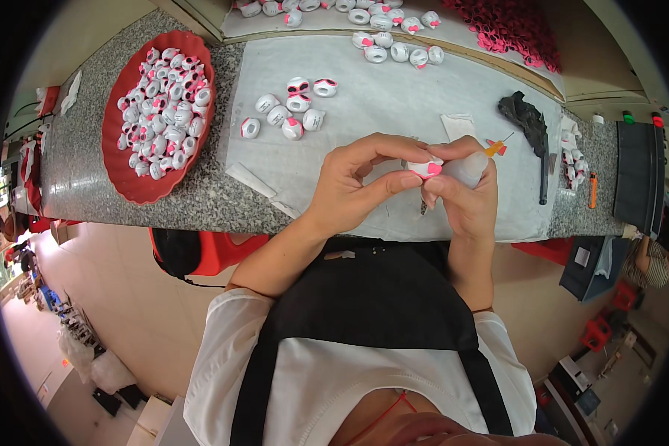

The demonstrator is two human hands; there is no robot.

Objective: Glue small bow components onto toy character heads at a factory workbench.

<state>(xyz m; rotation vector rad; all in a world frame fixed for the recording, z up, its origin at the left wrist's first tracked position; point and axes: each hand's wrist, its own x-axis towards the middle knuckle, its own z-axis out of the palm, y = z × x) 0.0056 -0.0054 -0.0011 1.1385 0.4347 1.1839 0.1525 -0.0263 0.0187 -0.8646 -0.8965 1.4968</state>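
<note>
Both hands are up over the middle of the worktop (201,195), meeting just past the front edge of the white sheet (394,97). The left hand (353,182) has its grip pinched on a small white bead with a pink patch (428,169), thumb below and fingertips (411,181) curled over the top. The right hand (464,195) is closed around a small clear bottle (470,166) with an orange nozzle poking out toward two o'clock, pressed right up against the bead. So the bead sits between the two hands, off the sheet, touching both. This looks like the working step itself: one bead being treated or fitted by hand, with bead and bottle held together. Whether the nozzle is on the bead I cannot tell; the fingers hide the contact. At ten o'clock from the hands lies a loose cluster of beads (293,108) on the sheet, and farther out at nine to ten o'clock a red tray (130,189) heaped with more. Along twelve o'clock runs another row of beads (394,48), with a pile of pink pieces (509,26) at one o'clock. A dark tool (531,126) lies at two o'clock. By my reading, the next move calls for a steady pinch, a small turn of the bead, then a clear spot to set it down.
</note>
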